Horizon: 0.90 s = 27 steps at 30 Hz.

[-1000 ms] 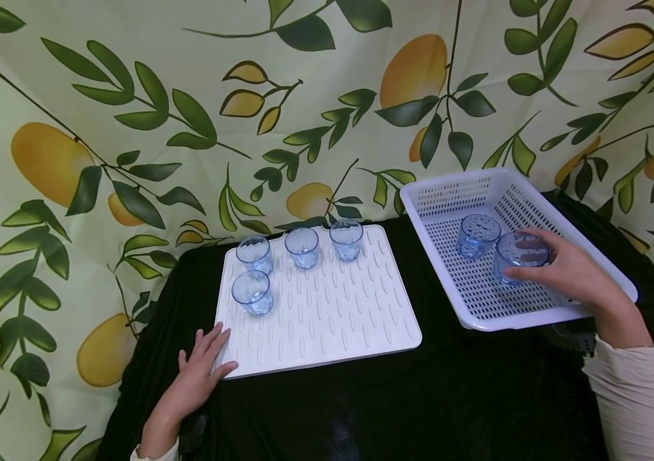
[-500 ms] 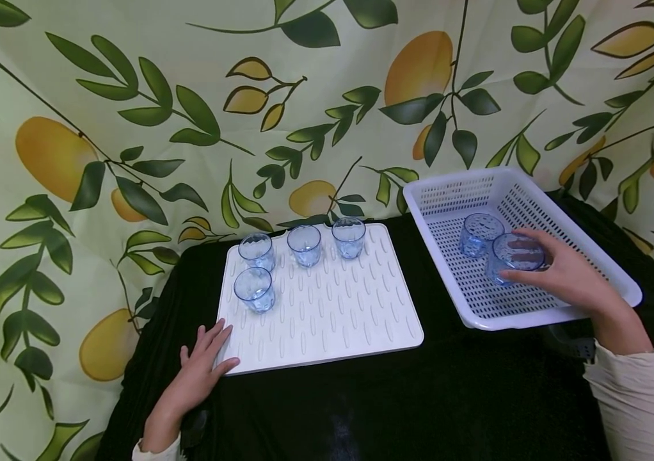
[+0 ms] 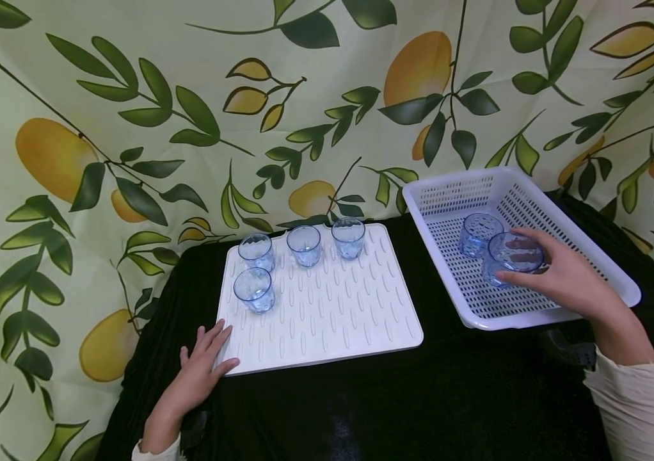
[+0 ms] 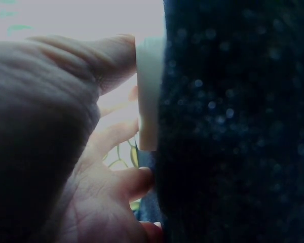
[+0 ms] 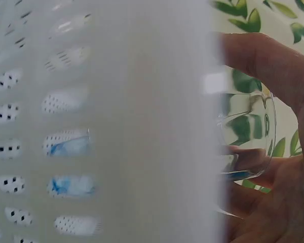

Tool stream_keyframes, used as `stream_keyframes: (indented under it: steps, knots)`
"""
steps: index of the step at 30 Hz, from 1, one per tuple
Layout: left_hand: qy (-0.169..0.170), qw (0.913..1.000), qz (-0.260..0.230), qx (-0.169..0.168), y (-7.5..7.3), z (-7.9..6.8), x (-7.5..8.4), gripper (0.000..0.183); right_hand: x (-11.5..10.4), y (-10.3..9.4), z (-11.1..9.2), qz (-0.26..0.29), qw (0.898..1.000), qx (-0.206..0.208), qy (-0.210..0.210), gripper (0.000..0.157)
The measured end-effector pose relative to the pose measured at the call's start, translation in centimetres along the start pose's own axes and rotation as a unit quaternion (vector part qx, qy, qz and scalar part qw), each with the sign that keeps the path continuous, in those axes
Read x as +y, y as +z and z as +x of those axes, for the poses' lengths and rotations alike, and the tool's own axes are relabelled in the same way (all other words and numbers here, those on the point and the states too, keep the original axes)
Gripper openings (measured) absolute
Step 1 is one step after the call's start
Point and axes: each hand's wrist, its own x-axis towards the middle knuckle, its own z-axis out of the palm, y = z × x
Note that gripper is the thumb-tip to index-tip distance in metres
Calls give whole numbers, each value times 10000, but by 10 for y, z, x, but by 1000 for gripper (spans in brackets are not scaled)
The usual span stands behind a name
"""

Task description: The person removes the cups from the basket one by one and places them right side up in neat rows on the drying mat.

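In the head view my right hand [image 3: 569, 275] grips a clear blue drinking glass [image 3: 514, 255] by its sides, inside the pale lavender plastic basket [image 3: 557, 315]. Just behind it, in the same basket, stands a second blue glass [image 3: 479, 234]. The right wrist view shows thumb and fingers around the held glass [image 5: 248, 131], partly hidden by the basket wall [image 5: 157, 121]. My left hand [image 3: 194, 374] rests with spread fingers on the near left corner of a white ribbed drying board [image 3: 327, 314]; the left wrist view shows it against the board's edge [image 4: 149, 96].
Several blue glasses stand on the board: three along its back edge, such as the middle one [image 3: 304, 246], and another glass [image 3: 254, 291] in front at the left. Black cloth [image 3: 396, 403] covers the table. A fruit-patterned curtain [image 3: 189, 64] hangs behind.
My right hand and the gripped glass have shifted slightly left within the basket. My left hand stays on the board, and the other glasses have not moved.
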Motion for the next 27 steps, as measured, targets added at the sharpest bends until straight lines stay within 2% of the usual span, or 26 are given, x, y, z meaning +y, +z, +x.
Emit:
stream_keyframes:
  steps: [9,20,27]
  knots:
    - [-33,10000,60,-11,0,0,0,71,-15,1,-7,30,10000,18,-42,103]
    - [-37,9999,-81,-49,-3,-3,-2,71,-31,13,-9,4,9996,68,-290,99]
    - [-93,9998,-37,-154,-2,-1,0,72,-37,19,-10,186,9990,56,-410,99]
